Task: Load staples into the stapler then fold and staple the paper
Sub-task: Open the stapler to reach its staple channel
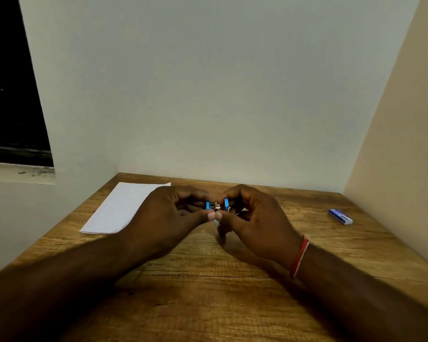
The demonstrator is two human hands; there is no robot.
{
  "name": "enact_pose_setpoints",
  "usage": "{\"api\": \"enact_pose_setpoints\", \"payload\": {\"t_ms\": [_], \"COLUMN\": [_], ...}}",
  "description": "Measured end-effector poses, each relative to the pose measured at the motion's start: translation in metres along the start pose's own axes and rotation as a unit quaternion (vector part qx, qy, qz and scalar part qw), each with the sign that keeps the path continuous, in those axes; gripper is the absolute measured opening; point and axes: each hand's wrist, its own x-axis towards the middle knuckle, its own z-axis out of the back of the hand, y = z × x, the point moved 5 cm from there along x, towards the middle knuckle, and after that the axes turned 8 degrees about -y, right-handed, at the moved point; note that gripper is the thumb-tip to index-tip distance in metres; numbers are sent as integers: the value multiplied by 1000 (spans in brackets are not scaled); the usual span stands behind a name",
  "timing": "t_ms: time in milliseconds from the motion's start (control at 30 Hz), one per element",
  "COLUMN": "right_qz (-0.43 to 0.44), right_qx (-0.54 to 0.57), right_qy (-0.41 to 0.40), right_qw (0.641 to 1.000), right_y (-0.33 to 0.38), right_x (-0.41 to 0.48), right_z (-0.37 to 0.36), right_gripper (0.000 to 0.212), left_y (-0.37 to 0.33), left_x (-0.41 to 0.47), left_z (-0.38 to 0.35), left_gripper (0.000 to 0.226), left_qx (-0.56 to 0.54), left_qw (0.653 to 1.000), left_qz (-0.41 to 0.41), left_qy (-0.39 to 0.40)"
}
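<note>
I hold the small blue plastic stapler [217, 206] with my left hand [168, 213] and right hand [255, 218], fingers curled around it, above the grainy wooden table [208, 292].

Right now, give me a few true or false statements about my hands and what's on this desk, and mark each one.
1. Both the left hand and the right hand grip the blue stapler. True.
2. The paper is already folded and stapled. False: it lies flat on the table, left of the hands, with no fold or staple showing.
3. The staple box lies on the table to the right of the hands, untouched. True.
4. A red band sits on the left wrist. False: it is on the right wrist.
</note>
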Motion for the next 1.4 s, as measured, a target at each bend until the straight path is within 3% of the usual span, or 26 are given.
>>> {"api": "enact_pose_setpoints", "payload": {"t_ms": [167, 800, 1000, 1167, 1400], "right_qz": [24, 73, 83, 91, 103], "right_qx": [-11, -48, -29, -32, -54], "right_qy": [32, 75, 67, 40, 26], "right_qw": [999, 993, 994, 995, 993], "right_y": [3, 3, 5, 5, 5], "right_x": [0, -9, -5, -2, -1], "right_z": [-4, -9, -5, -2, -2], "right_gripper": [14, 4, 10, 3, 4], "left_y": [-4, -13, -10, -14, -14], "left_x": [0, -4, -1, -3, -3], "left_z": [2, 2, 8, 7, 4], "left_gripper": [24, 23, 48, 32, 28], "left_qx": [7, 19, 1, 0, 7], "left_qw": [999, 997, 998, 997, 997], "left_qz": [-45, -80, -52, -72, -74], "left_qy": [-12, -12, -29, -29, -19]}}
